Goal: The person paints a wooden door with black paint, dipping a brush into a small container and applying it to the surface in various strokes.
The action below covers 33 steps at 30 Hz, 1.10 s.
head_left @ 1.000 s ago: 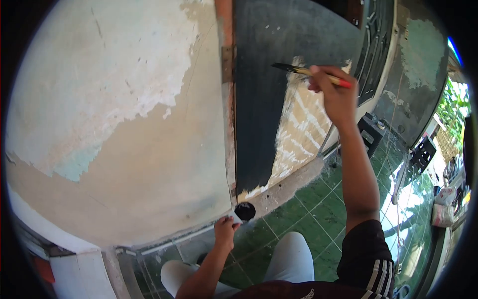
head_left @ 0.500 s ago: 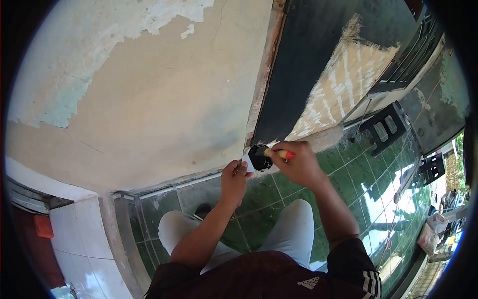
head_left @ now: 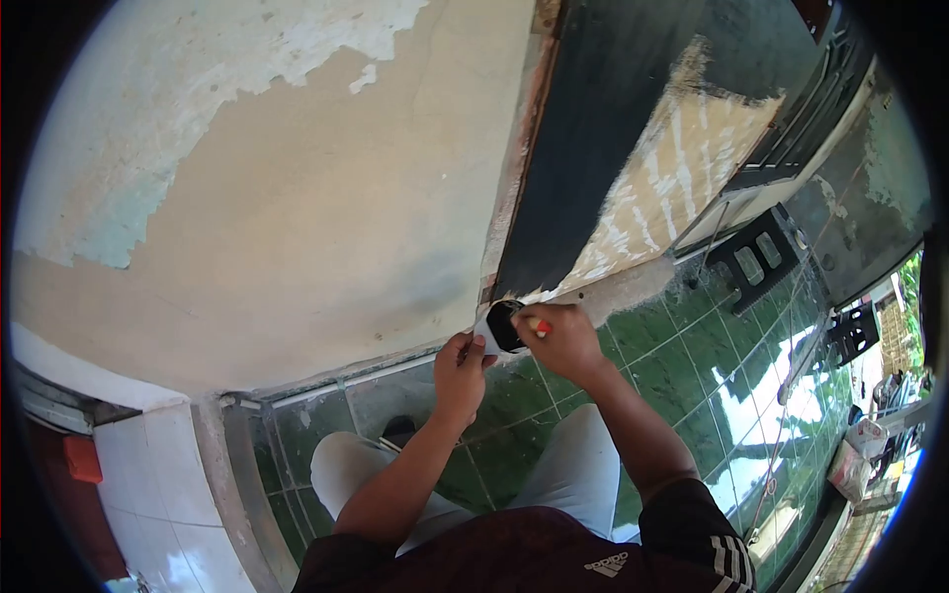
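Note:
My left hand (head_left: 460,378) is closed around a white paint container (head_left: 484,338) and tilts its mouth toward me. Black paint (head_left: 504,322) coats the inside. A paintbrush (head_left: 540,326) with a yellow and red handle is gripped in my right hand (head_left: 565,343), its bristle end at the container's mouth and mostly hidden by my fingers. Just beyond the container stands a door panel (head_left: 593,119), largely covered in black paint. One section of it, a beige patch (head_left: 682,168) with white streaks, is still bare of black.
A peeling beige wall (head_left: 316,217) rises on the left. Green floor tiles (head_left: 652,356) lie below, with a black plastic stool (head_left: 756,257) to the right. A bag (head_left: 852,472) sits farther right, and an orange-red object (head_left: 84,460) is at far left.
My right hand has brought the brush lower and further into the container's mouth, so less of its handle shows. Both hands and the container sit slightly lower in view.

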Each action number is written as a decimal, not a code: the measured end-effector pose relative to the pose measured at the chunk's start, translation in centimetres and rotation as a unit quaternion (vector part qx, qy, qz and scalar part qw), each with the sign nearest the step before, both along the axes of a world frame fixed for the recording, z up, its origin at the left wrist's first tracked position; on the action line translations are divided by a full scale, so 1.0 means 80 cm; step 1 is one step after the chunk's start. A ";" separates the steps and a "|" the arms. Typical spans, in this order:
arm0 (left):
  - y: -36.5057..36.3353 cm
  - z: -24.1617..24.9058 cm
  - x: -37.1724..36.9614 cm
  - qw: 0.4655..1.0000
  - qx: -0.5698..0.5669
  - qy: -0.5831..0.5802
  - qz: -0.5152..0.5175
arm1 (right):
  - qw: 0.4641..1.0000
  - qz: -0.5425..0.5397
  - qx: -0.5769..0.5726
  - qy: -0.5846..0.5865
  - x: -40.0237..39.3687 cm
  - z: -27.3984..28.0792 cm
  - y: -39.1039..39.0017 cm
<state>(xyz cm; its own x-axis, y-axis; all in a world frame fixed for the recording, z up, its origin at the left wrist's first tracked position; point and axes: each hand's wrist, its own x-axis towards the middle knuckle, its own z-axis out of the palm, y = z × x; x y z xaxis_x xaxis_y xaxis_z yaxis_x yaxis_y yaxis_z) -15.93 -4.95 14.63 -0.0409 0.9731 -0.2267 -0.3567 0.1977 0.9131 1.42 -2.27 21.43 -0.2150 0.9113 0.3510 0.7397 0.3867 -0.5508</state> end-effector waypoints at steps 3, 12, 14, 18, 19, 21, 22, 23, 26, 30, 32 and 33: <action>0.008 -0.009 0.000 1.000 -0.002 -0.010 0.011 | 0.999 -0.003 0.034 0.017 0.008 -0.002 -0.015; 0.007 -0.008 -0.003 0.999 -0.018 -0.035 0.025 | 0.997 0.005 0.063 0.051 0.023 -0.008 -0.044; 0.011 -0.009 -0.002 0.999 -0.012 -0.042 0.029 | 0.994 -0.004 0.088 0.060 0.026 -0.008 -0.049; 0.016 -0.006 0.000 0.998 -0.020 -0.055 0.031 | 0.975 -0.053 0.152 0.155 0.040 0.003 -0.046; 0.016 -0.007 0.002 0.998 -0.015 -0.058 0.034 | 0.969 -0.078 0.156 0.173 0.050 0.019 -0.042; 0.015 -0.014 0.002 0.997 -0.004 -0.067 0.036 | 0.943 -0.115 0.182 0.253 0.069 0.062 -0.031; 0.014 -0.017 0.000 0.997 -0.002 -0.067 0.029 | 0.919 -0.125 0.202 0.316 0.076 0.093 -0.020; 0.013 -0.020 -0.001 0.997 0.000 -0.067 0.022 | 0.901 -0.132 0.250 0.330 0.084 0.126 -0.006; 0.010 -0.029 -0.002 0.998 0.000 -0.065 0.026 | 0.846 -0.146 0.355 0.370 0.103 0.232 0.039; 0.008 -0.030 -0.001 0.998 -0.009 -0.055 0.025 | 0.785 -0.092 0.451 0.415 0.109 0.357 0.085; 0.008 -0.029 -0.002 0.999 -0.010 -0.049 0.021 | 0.777 -0.083 0.465 0.416 0.108 0.397 0.110; 0.006 -0.023 -0.002 0.999 -0.013 -0.042 0.024 | 0.773 -0.079 0.472 0.416 0.108 0.409 0.118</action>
<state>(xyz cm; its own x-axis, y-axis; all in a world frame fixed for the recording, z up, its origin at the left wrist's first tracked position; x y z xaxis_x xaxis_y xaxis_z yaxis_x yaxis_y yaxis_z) -16.07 -4.49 12.82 -0.0673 0.9642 -0.2567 -0.4420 0.2018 0.8740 10.04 7.16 54.16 0.5309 0.1556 0.8330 0.3598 0.8486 -0.3878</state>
